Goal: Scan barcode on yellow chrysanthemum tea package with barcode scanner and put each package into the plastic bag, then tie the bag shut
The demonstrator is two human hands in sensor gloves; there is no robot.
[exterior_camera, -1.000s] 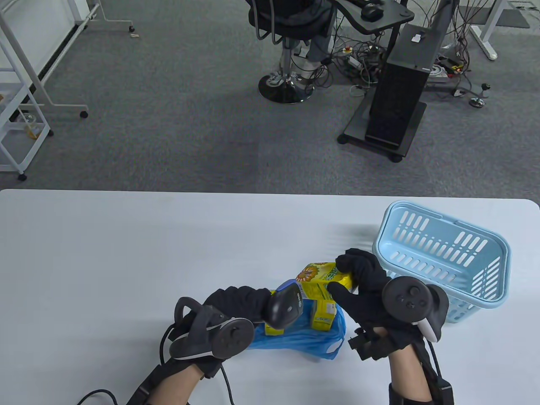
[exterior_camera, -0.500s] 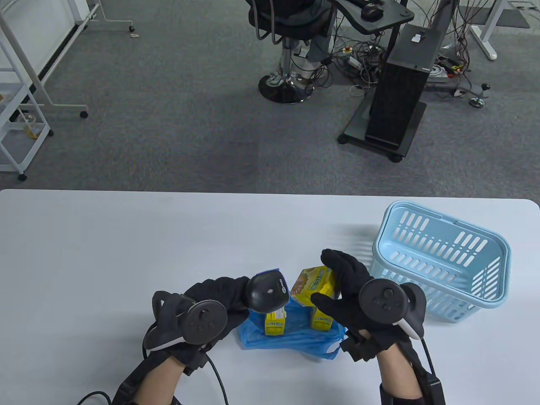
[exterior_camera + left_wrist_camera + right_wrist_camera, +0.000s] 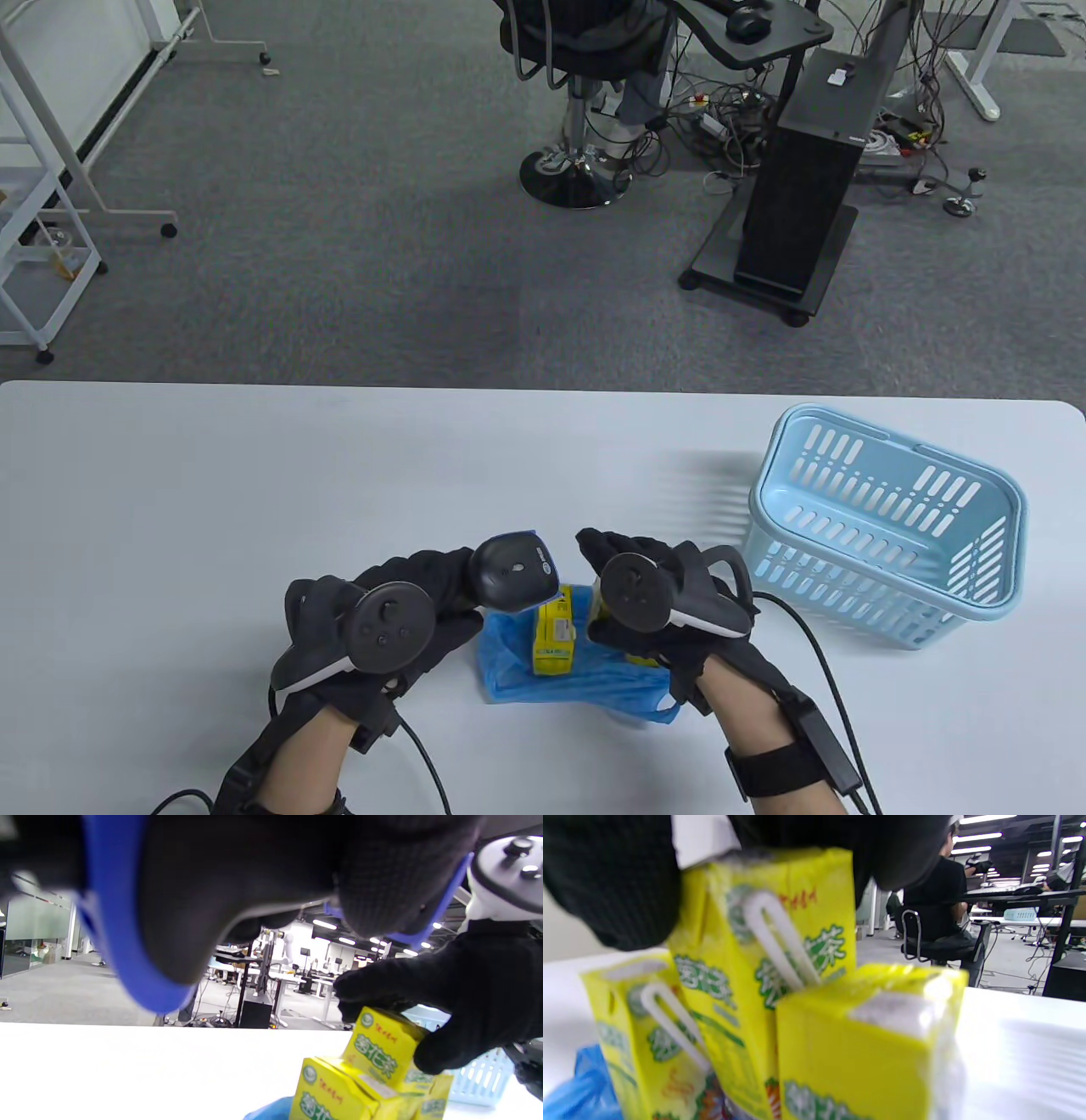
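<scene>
My left hand (image 3: 424, 586) grips a dark barcode scanner (image 3: 513, 575), its head beside the bag. My right hand (image 3: 628, 594) holds a yellow tea package (image 3: 384, 1046) from above and lowers it between two other yellow packages (image 3: 553, 632) that stand on the blue plastic bag (image 3: 568, 675). In the right wrist view the held package (image 3: 768, 955) sits in the middle, with a package on the left (image 3: 645, 1035) and one at the front right (image 3: 857, 1052). In the table view my right hand hides the held package.
A light blue plastic basket (image 3: 891, 518) stands on the white table (image 3: 254, 492) at the right, close to my right hand. Cables trail from both wrists to the table's front edge. Beyond the table are an office chair and a black computer cart.
My right hand has carried the tea package left and down from near the basket onto the bag. My left hand with the scanner has drifted left and turned its head upward.
</scene>
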